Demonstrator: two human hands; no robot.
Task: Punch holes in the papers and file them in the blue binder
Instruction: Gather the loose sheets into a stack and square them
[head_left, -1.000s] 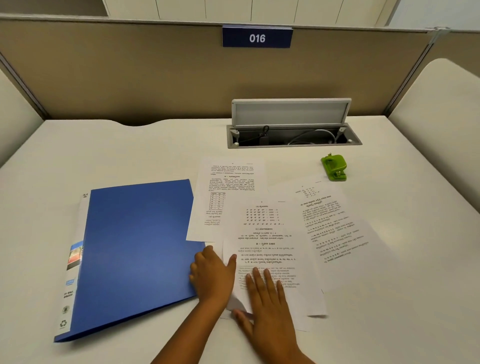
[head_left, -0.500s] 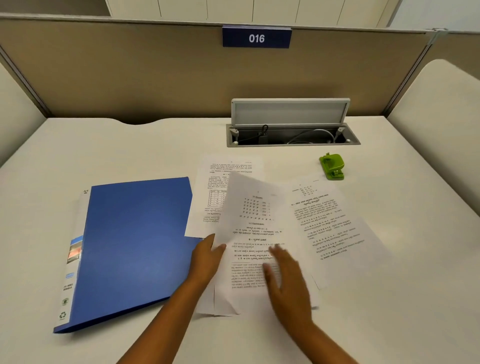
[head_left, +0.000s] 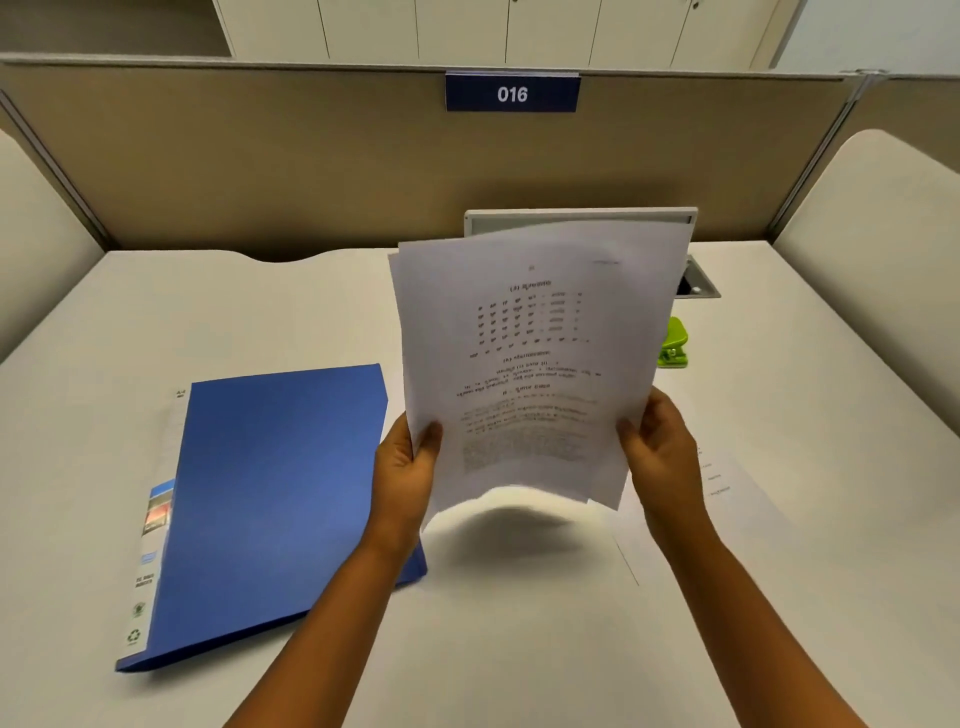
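Both hands — left hand (head_left: 402, 467), right hand (head_left: 662, 452) — pinch the side edges of the thin white printed paper sheets (head_left: 535, 364), raised above the desk right of the closed blue plastic binder (head_left: 270, 499). Light and floppy — likely to sag unless held at both edges.

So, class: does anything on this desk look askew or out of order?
Yes: the held papers are unevenly stacked, edges fanned at the top and lower right. The blue binder lies skewed to the desk edge.
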